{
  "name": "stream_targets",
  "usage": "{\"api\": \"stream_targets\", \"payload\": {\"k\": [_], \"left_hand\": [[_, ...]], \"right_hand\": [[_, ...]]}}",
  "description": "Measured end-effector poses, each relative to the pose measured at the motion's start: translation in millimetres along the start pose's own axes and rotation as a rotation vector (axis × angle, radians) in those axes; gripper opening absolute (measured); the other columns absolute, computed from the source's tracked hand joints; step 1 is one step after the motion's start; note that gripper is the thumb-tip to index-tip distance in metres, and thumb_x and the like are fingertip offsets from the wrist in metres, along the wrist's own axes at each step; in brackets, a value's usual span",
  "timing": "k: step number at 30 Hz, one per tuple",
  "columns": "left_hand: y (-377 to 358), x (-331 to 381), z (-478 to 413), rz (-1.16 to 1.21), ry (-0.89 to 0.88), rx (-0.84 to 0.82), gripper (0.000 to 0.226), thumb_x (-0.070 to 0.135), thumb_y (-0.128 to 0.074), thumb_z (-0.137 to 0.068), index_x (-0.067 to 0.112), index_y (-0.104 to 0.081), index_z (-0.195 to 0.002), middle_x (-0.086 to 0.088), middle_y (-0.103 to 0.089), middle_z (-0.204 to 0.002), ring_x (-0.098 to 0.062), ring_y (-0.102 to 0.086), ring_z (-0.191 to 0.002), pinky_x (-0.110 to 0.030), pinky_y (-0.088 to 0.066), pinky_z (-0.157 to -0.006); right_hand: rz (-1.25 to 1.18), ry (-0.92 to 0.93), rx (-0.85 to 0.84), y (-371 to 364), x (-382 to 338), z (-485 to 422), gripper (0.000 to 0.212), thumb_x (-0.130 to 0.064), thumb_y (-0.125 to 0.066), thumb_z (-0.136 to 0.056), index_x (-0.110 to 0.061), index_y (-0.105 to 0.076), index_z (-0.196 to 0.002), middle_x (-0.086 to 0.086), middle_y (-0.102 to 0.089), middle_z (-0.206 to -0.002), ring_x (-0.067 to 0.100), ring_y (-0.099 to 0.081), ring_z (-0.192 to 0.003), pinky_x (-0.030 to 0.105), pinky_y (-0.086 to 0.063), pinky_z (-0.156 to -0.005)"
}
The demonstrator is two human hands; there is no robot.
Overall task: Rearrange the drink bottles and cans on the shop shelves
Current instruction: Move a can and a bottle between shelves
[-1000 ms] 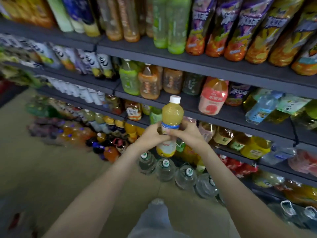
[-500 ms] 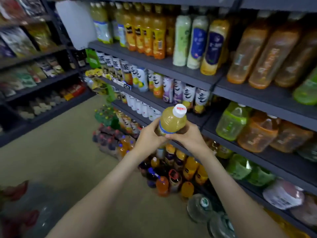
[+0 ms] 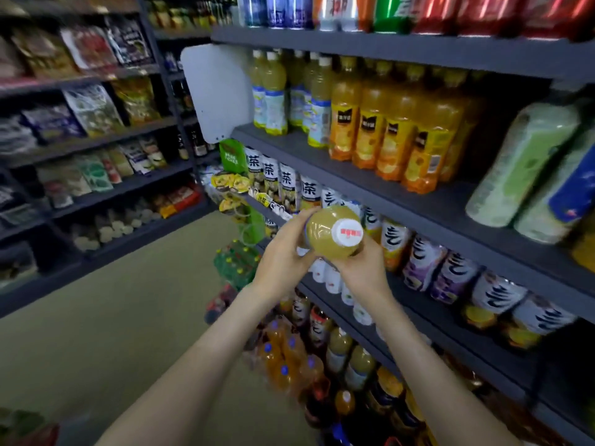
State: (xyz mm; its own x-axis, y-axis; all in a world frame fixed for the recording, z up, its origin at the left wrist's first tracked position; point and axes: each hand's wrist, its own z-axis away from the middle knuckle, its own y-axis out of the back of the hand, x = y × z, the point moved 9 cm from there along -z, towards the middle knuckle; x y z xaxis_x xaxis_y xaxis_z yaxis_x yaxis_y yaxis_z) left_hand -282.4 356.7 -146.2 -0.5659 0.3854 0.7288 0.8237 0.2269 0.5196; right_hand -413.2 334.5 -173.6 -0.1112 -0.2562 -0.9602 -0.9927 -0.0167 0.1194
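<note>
Tipped cap-first, 1 bottle [image 3: 323,232] in left hand [image 3: 283,262] and right hand [image 3: 362,268].

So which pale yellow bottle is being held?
The bottle gripped by the left hand and right hand, red-stickered white cap toward the camera; its lookalikes stand upright on the shelf above.

Clear, glossy plastic bottle [image 3: 325,241] with a smooth white plastic cap [image 3: 350,232], gripped between left hand [image 3: 283,259] and right hand [image 3: 363,268]. Just beyond the hands, a matt dark-grey shelf [image 3: 386,194] that looks like painted metal. High above them, shiny metal cans [image 3: 280,11]. Far to their left, glossy crinkled snack bags [image 3: 93,107]
</note>
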Motion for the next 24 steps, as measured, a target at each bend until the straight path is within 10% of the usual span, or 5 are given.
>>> {"api": "stream_targets", "payload": {"k": [6, 13, 24], "left_hand": [[53, -63, -94, -0.137, -0.119, 0.094, 0.066, 0.018, -0.061, -0.091, 0.044, -0.022, -0.138, 0.028, -0.03, -0.14, 0.009, -0.027, -0.131, -0.001, -0.023, -0.101], [100, -147, -209, -0.172, -0.161, 0.235, 0.055, 0.014, -0.054, -0.094, 0.023, -0.034, -0.144, -0.007, -0.036, -0.147, -0.015, -0.028, -0.137, 0.001, -0.016, -0.098], [80, -221, -370, -0.242, -0.333, -0.01, 0.084, 0.01, -0.067, -0.084, 0.021, -0.018, -0.15, -0.024, -0.017, -0.153, -0.041, -0.016, -0.142, -0.053, -0.027, -0.111]], "right_hand": [[-0.072, 0.107, 0.121, -55, -14, -115, 0.038, -0.015, -0.08, -0.074, -0.018, -0.064, -0.108, -0.019, -0.067, -0.098, -0.002, -0.063, -0.094, 0.015, -0.05, -0.081], [-0.047, 0.209, 0.246, -109, -28, -231, 0.044, -0.014, -0.075, -0.078, -0.032, -0.06, -0.115, -0.031, -0.065, -0.102, -0.006, -0.06, -0.103, 0.02, -0.049, -0.087], [0.401, 0.105, 0.589, -132, -19, -339, 0.047, -0.027, -0.06, -0.091, -0.005, -0.047, -0.131, -0.009, -0.055, -0.107, 0.009, -0.054, -0.095, -0.005, -0.031, -0.066]]}}
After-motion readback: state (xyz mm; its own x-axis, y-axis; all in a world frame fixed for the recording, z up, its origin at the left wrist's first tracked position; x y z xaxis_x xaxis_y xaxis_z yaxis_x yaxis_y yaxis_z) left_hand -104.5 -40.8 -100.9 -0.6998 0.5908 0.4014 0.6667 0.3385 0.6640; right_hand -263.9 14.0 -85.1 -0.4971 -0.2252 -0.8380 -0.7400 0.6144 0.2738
